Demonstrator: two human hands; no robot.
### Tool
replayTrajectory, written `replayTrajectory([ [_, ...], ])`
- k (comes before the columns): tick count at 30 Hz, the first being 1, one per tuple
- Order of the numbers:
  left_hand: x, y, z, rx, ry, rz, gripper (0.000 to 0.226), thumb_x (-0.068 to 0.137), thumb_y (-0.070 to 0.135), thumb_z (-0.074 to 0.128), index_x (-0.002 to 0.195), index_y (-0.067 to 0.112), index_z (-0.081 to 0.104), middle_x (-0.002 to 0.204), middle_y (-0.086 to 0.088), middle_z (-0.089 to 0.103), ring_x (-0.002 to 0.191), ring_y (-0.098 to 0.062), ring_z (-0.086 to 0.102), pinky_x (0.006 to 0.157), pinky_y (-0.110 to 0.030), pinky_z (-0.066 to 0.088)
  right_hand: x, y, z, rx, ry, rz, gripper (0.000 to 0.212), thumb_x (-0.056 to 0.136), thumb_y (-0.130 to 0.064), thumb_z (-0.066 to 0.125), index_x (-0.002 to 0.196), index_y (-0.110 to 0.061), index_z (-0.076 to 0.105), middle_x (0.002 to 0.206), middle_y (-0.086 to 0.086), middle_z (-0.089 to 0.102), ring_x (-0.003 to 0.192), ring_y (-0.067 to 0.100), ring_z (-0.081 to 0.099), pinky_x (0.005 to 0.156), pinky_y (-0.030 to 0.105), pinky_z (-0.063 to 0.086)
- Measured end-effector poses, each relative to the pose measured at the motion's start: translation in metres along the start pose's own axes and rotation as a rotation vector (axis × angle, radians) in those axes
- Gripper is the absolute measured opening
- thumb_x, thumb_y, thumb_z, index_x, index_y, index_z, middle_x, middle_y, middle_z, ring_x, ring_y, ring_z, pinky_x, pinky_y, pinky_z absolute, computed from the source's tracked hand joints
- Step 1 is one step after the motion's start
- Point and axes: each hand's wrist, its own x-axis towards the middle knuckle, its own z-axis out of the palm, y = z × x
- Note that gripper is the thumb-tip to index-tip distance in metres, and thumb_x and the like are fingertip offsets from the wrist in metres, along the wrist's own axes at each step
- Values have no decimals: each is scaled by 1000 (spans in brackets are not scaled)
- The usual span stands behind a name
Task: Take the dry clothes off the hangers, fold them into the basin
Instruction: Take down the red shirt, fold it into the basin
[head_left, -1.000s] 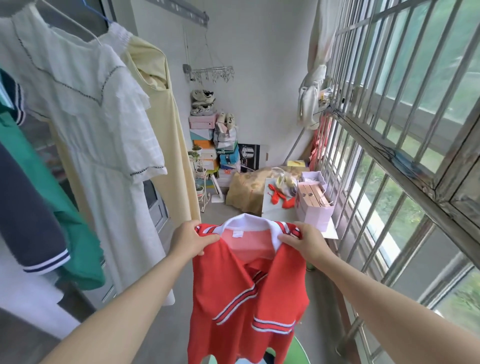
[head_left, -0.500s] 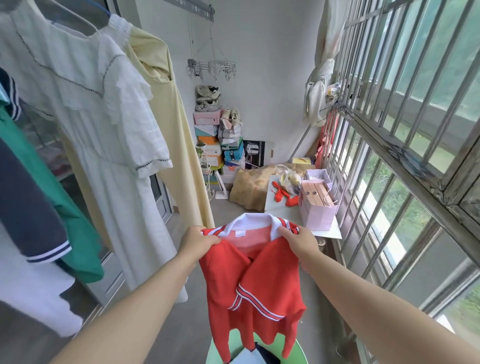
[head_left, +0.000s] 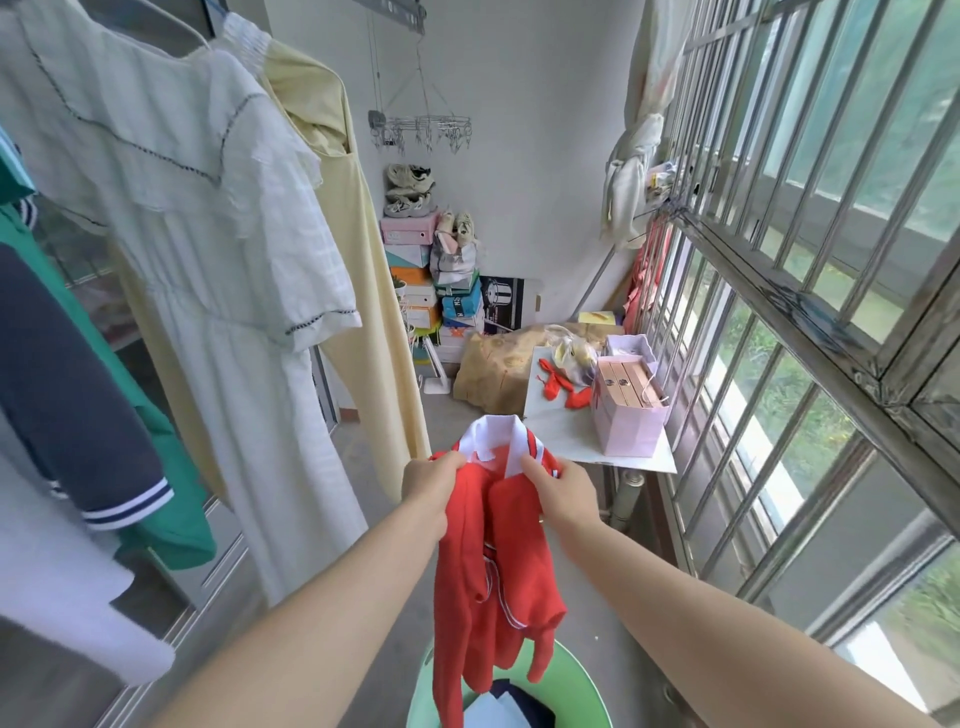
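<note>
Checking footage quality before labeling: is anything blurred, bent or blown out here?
Head view: the wide lens bows and fans the window grille; the white garment at lower left looks smeared; the red shirt is sharp; daylight is soft, without harsh glare.

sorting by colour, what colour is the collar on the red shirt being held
White; the collar of the red shirt shows best in the head view.

Hanging clothes wall off the left: a white dress (head_left: 223, 291) and, behind it, a yellow dress (head_left: 363, 291) reach almost to the floor (head_left: 452, 410). Window bars (head_left: 779, 260) close the whole right side. Between them a bare strip of floor runs far, narrowed on the right by a tabletop (head_left: 561, 436) carrying a pink bag (head_left: 623, 415). A sack (head_left: 493, 369) and stacked boxes (head_left: 415, 291) block the far end. A red shirt (head_left: 493, 561) hangs over the near basin (head_left: 571, 680).
</note>
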Motion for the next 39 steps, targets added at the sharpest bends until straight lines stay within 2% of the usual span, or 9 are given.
replayTrajectory([
  [5,-8,-1,9,3,-58,33,19,57,28,63,65,12,56,66,-9,55,64,-24,52,62,-30,38,-7,-3,9,-56,-170,-65,25,81,-34,64,68,-14,55,55,-2,51,49,13,50,58,30,44],
  [10,-15,0,9,3,-193,89,26,91,22,58,68,11,60,73,-11,61,66,-22,56,66,-29,43,-12,-13,13,-88,-307,-91,28,91,-22,55,64,-11,55,61,0,60,54,18,62,57,23,52],
  [14,-26,5,1,-22,-423,154,33,74,32,79,87,9,57,79,-7,64,70,-18,63,69,-29,49,-10,-16,10,-57,-371,-99,23,94,-16,46,77,-10,60,65,0,58,59,11,58,56,18,42],
  [19,-28,2,-17,331,-533,370,59,55,19,85,103,18,51,87,8,65,80,-5,64,75,-21,49,-8,-21,-1,-20,-444,-129,34,94,-10,52,63,-18,64,55,-14,61,54,-1,52,57,15,39],
  [23,-24,-4,-16,574,-389,541,35,69,11,70,92,18,44,76,8,56,71,-12,55,68,-27,43,-10,-26,-6,-118,-479,-217,39,93,-13,55,58,-28,66,72,1,59,69,11,49,66,24,35],
  [29,-26,6,-20,488,-278,543,20,81,-2,49,88,17,48,70,6,50,66,-14,46,61,-28,35,-10,-16,-19,1,-407,-328,17,83,-8,68,94,-21,69,102,-1,64,95,9,58,84,16,44],
  [32,-31,19,-23,312,-279,502,25,81,-7,46,86,16,52,72,3,53,66,-11,48,60,-24,37,-5,15,-35,8,-355,-158,76,64,-20,83,131,-22,48,132,-1,49,126,16,44,108,37,38],
  [35,-39,28,-28,234,-358,490,29,81,-11,44,84,16,53,71,4,53,62,-6,48,57,-20,37,-6,36,-44,43,-590,10,118,51,-40,90,149,-21,26,146,-3,40,136,16,36,114,41,29],
  [39,-44,30,-29,160,-406,464,30,82,-13,44,83,16,53,72,5,53,62,-4,49,56,-15,38,-19,34,-44,111,-893,4,70,74,-15,76,137,-16,44,135,2,57,126,18,52,107,34,41],
])
